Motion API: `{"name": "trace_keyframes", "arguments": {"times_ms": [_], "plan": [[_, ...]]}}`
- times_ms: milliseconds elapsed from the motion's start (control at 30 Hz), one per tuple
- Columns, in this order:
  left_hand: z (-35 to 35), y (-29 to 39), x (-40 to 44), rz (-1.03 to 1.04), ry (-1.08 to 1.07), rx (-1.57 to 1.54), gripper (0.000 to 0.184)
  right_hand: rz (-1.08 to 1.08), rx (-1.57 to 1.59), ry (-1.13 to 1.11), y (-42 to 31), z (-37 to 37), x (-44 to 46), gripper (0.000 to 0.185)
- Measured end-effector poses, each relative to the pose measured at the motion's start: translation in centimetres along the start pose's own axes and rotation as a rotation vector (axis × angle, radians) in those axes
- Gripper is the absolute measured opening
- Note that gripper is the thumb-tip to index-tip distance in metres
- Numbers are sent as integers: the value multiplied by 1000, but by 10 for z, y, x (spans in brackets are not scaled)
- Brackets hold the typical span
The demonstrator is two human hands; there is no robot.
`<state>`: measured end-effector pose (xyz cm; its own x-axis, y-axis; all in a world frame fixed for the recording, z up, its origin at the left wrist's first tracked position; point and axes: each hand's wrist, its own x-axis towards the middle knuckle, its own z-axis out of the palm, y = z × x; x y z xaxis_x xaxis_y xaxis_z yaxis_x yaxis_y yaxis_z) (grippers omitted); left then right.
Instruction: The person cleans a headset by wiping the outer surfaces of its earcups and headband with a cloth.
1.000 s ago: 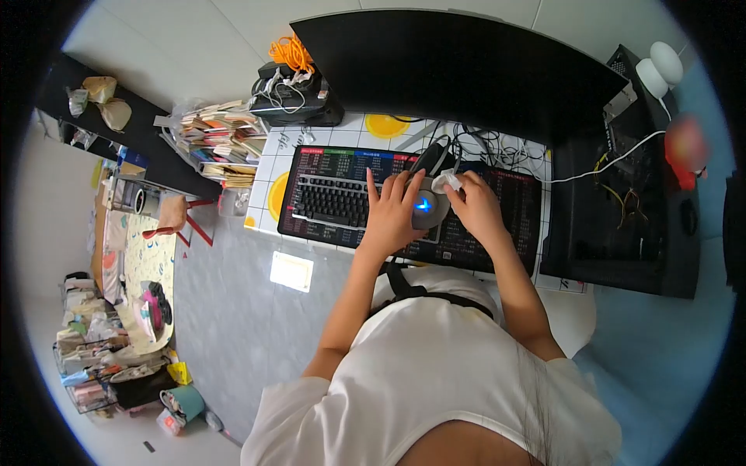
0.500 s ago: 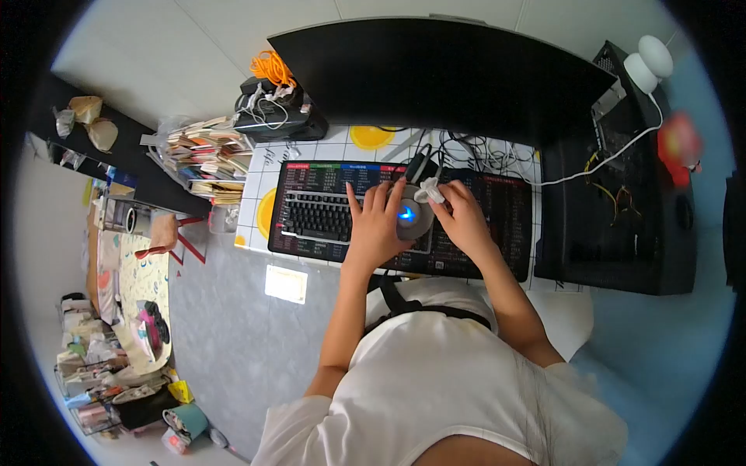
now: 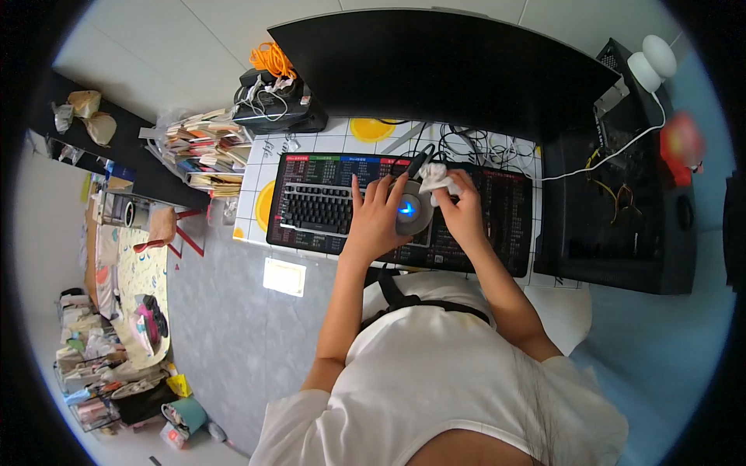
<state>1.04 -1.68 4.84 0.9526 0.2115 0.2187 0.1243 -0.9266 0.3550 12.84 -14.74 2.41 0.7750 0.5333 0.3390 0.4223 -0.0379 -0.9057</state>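
A round grey device [image 3: 420, 216] with a glowing blue light in its middle is in front of me, over the black desk mat. My left hand [image 3: 376, 216] grips its left side, thumb along the near edge and the other fingers spread upward. My right hand [image 3: 461, 203] pinches a crumpled white tissue [image 3: 438, 179] at the device's upper right edge. Whether the tissue touches the device I cannot tell. Left of my left hand lies a black and silver keyboard [image 3: 317, 208], its right part covered by the hand and device.
The printed desk mat [image 3: 505, 225] lies under the keyboard. A wide monitor [image 3: 443, 74] stands behind, with tangled cables [image 3: 466, 144] below it. To the right is a black computer case [image 3: 622, 241] with a white lamp-like object [image 3: 653, 62]. Stacked papers [image 3: 206, 151] stand at left.
My right hand has moved the tissue slightly up and right, and the tissue looks more spread out. My left hand keeps its hold on the device.
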Motion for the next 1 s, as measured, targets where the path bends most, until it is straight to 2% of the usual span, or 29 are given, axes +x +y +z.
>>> {"name": "trace_keyframes", "arguments": {"times_ms": [67, 133, 167, 300, 533, 600, 733, 800, 900, 933, 1000], "plan": [[2, 2, -3, 5, -26, 8, 104, 43, 79, 30, -5, 0, 4, 18], [0, 3, -2, 7, -44, 24, 104, -195, -372, 43, 0, -1, 9, 18], [0, 6, -3, 14, -10, 37, 104, -180, -446, -73, 1, 0, 6, 18], [-2, 11, -4, 38, 59, 85, 102, -280, -446, -181, -8, -8, 7, 17], [1, 9, -4, 74, 59, 162, 100, -233, -621, -131, -11, 1, 5, 13], [3, 7, -7, 77, 43, 139, 100, -166, -704, -250, -10, -4, 3, 12], [10, 6, -19, 48, 19, 75, 99, -147, -606, -408, -13, -18, 5, 15], [11, 1, -26, -83, 61, -41, 100, -82, -507, -402, -17, -22, -1, 17], [6, -10, -29, -70, 60, -34, 102, 219, -174, -219, -16, -13, -10, 20], [4, -12, -31, -46, 38, -18, 102, 226, -171, -218, -15, -8, -11, 20], [5, -15, -34, -8, 53, 6, 101, 86, -60, 83, -9, 4, -13, 18]]}}
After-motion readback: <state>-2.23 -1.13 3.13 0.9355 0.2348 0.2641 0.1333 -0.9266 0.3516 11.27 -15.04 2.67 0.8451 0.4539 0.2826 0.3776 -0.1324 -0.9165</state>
